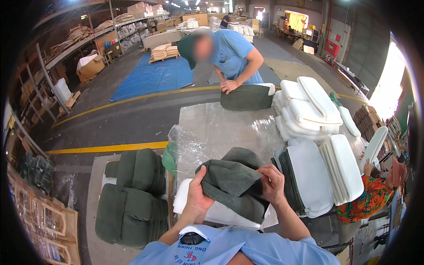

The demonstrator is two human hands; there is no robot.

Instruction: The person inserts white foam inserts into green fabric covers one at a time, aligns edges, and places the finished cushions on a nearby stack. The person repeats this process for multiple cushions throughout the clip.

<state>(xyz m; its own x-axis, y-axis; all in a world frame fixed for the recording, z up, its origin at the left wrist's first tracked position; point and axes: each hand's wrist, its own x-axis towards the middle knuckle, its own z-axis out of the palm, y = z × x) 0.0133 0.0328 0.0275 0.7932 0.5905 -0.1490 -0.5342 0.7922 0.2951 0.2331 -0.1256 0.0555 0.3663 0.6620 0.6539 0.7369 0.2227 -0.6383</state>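
Between my two hands a dark green fabric cover (234, 179) is held up in loose folds. My left hand (201, 194) grips its left side, with the thumb on top and the other fingers partly hidden below. A pinch of my right hand (272, 183) holds the cover's right edge. Under it lies a white foam pad (180, 197), mostly hidden by the fabric and my left arm. Across the table, a co-worker in a light blue shirt (236, 46) presses both hands on a dark green covered cushion (246, 98) with a white end showing.
Plastic film covers the table (207, 119). To the right are piled white foam pads (309, 106), a stack of pale pads (309, 176) and dark green fabric (289, 181). Stacked green cushions (128, 212) stand at lower left. Another person in a patterned top (364, 198) handles a white pad.
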